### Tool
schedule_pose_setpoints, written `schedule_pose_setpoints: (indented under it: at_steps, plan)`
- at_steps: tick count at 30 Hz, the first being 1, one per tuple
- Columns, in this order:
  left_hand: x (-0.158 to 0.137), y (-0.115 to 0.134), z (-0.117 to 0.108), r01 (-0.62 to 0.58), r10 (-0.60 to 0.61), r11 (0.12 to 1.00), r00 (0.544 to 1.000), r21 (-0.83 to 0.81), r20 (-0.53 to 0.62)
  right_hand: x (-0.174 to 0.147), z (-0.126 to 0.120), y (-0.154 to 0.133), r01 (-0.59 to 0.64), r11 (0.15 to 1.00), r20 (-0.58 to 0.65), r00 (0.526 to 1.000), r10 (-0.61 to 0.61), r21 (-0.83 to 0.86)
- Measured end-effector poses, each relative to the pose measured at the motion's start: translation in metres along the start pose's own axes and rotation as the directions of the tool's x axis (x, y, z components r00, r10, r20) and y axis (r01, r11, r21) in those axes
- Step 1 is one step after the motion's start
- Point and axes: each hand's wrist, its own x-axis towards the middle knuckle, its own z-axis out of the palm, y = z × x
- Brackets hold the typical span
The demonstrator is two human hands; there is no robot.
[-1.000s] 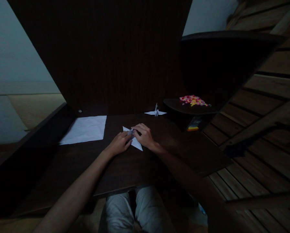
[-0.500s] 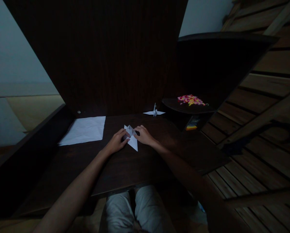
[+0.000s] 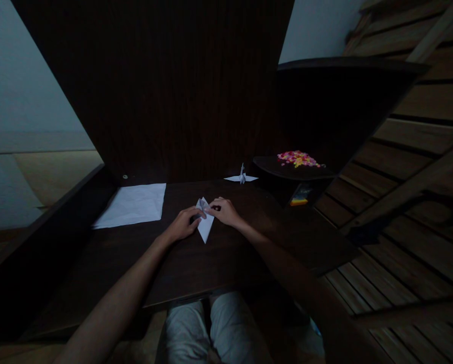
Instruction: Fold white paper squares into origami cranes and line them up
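A folded white paper [image 3: 205, 228], kite-shaped with its long point toward me, lies on the dark desk [image 3: 181, 273]. My left hand [image 3: 184, 222] is on its left side, fingers curled onto the folds. From the right, my right hand [image 3: 223, 211] pinches the upper part of the paper between thumb and fingers. The fingertips hide some of the folds near the top. Behind the hands, at the back of the desk, stands a white paper crane [image 3: 242, 178] with its wings spread.
White paper sheets [image 3: 135, 205] lie at the back left. On a small corner shelf [image 3: 267, 166] at the right is a heap of small pink, red and yellow pieces [image 3: 298, 158]. A raised side panel [image 3: 59, 217] bounds the desk's left; wooden slats [image 3: 419, 136] stand at the right.
The folded paper has turned so that its long point aims more straight toward me. Its upper flaps now lie closer together, making a narrower kite. Both hands have shifted only slightly.
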Motion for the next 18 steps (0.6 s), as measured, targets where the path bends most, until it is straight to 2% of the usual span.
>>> schedule_pose_setpoints:
  at_steps: [10,18]
  plan:
    - [0.001,-0.002,0.005,-0.009,0.007,0.997,1.000,0.079,0.027,-0.001,0.002,-0.011,0.078,0.990,-0.083,0.994,-0.068,0.118]
    - [0.001,-0.003,0.006,-0.034,0.028,0.990,0.998,0.135,0.049,-0.002,0.002,-0.020,0.072,0.983,-0.137,0.989,-0.049,0.168]
